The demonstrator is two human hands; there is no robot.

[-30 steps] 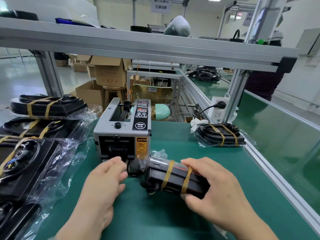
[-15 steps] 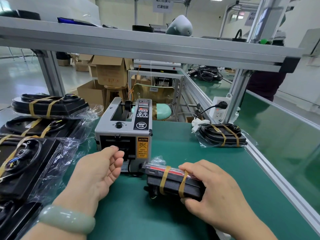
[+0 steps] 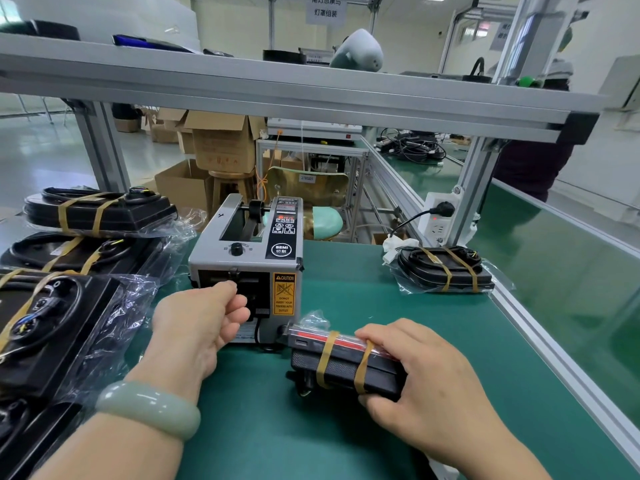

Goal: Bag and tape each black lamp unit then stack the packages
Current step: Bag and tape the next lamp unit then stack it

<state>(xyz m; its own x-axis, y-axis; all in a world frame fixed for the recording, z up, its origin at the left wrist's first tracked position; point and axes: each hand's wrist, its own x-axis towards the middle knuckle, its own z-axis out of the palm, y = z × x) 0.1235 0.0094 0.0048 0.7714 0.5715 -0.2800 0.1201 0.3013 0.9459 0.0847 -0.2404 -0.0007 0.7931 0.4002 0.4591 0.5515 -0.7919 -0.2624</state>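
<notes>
My right hand [image 3: 426, 372] grips the bagged lamp [image 3: 343, 365], which lies flat on the green bench [image 3: 346, 438], just beside the front corner of the dispenser [image 3: 249, 268]. My left hand [image 3: 201, 320] is at the dispenser's outlet with fingers curled; I cannot tell if it pinches tape. Taped packages [image 3: 52, 327] are piled at the left. A single package [image 3: 446, 268] lies farther right, near the socket [image 3: 438, 216].

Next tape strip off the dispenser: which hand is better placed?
Left, most likely. The left hand is right at the outlet of the tape dispenser, fingers curled toward it. The right hand is busy gripping the bagged lamp unit, holding it steady.
</notes>
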